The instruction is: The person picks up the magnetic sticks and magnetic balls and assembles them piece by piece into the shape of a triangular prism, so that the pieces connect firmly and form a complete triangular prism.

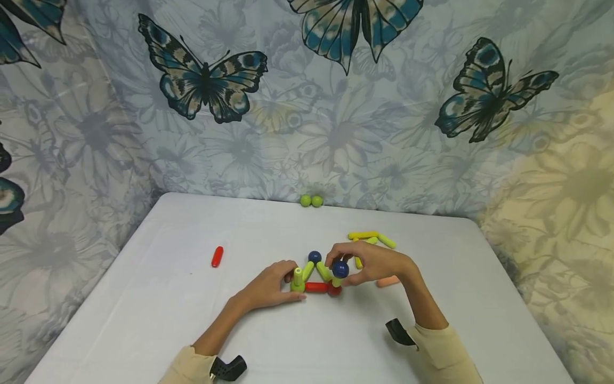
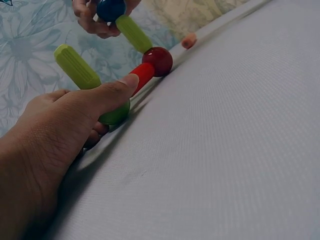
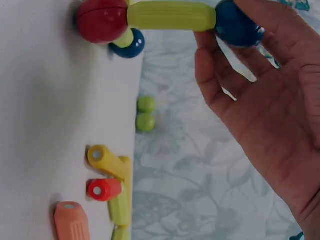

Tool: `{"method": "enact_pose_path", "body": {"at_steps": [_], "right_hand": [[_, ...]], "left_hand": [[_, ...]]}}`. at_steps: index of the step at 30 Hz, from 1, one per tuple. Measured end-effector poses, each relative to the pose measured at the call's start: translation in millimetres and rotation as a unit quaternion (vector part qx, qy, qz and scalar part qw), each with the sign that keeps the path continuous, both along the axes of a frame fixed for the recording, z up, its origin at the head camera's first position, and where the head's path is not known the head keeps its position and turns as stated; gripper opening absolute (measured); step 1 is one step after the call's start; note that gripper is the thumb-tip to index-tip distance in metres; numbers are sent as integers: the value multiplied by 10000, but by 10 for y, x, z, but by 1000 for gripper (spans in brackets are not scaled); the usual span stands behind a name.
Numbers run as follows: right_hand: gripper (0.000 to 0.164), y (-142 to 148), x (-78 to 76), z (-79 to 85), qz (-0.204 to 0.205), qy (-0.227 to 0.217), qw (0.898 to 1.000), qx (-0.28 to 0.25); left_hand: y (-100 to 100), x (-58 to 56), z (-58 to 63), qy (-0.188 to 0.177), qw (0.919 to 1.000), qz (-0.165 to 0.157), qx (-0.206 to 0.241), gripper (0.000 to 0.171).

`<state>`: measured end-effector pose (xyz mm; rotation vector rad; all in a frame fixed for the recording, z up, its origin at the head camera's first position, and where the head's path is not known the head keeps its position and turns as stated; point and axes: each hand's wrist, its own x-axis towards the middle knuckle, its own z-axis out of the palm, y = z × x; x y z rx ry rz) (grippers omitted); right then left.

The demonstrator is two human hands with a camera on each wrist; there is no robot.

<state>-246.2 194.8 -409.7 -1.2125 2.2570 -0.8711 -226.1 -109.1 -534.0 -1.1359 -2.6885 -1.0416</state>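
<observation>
A triangle of building rods and balls lies on the table: a red rod (image 1: 316,287) in front, two light green rods (image 1: 308,271) angling back to a blue ball (image 1: 314,257). At its left corner my left hand (image 1: 268,288) grips a green ball (image 2: 116,114) between thumb and fingers; a light green rod (image 2: 76,66) stands up from that ball. My right hand (image 1: 379,261) pinches a second blue ball (image 3: 232,25) on top of an upright light green rod (image 3: 170,16), whose lower end meets the red ball (image 3: 102,21) at the right corner.
Loose yellow (image 1: 363,235) and light green rods (image 1: 386,241) lie behind my right hand, with a red rod (image 3: 105,190) among them. An orange rod (image 1: 387,281) is partly hidden under that wrist. Two green balls (image 1: 305,200) sit at the back edge; another red rod (image 1: 217,257) lies left.
</observation>
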Motion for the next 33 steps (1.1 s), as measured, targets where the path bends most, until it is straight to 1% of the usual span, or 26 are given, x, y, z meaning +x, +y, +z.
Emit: {"method": "enact_pose_path", "body": {"at_steps": [2,4,6,8,11,13,16,21,23,25,27,29,31,32,33], "right_hand": [[47,40,-11,-17,-212,-105,9996,177],[47,64,-33,-56,-422,-136,9979,482],[42,49,-57,-111,-622,-194,9937,914],[34,12,-72,-180,-716,-361,9878,1336],[29,-70,-66,-262,-851,-645,9797,1694],[27,-117,-42,-298,-961,-796,9776,1697],[30,-176,5,-314,-1242,-736,9747,1708],[34,-247,79,-316,-1741,-785,9610,1998],[35,-258,92,-325,-1864,-840,9566,2075],[36,-258,94,-333,-1925,-893,9544,2098],[36,-255,86,-342,-1960,-907,9529,2131],[36,-248,78,-344,-2002,-943,9518,2124],[37,-242,79,-339,-2010,-944,9512,2142],[36,-238,83,-336,-2002,-954,9515,2131],[36,-232,89,-328,-2016,-967,9514,2118]], "left_hand": [[18,4,4,-40,10000,0,13,43],[24,10,14,-109,9999,19,18,43],[20,10,16,-155,9999,27,-2,42],[17,9,17,-166,9999,27,-22,42],[14,8,21,-120,9999,28,-2,42],[11,10,24,-96,10000,11,2,42],[10,10,16,-57,10000,1,-8,43],[-8,27,3,-44,10000,13,2,43],[-21,27,-11,-26,10000,5,23,44],[-41,9,-14,-137,9998,-99,104,47],[-77,-53,6,-439,9984,-326,172,54],[-124,-170,65,-994,9929,-634,184,64],[-157,-347,139,-1637,9826,-863,149,68],[-150,-450,175,-1857,9785,-883,152,65],[-121,-564,200,-1947,9776,-786,165,59]]}}
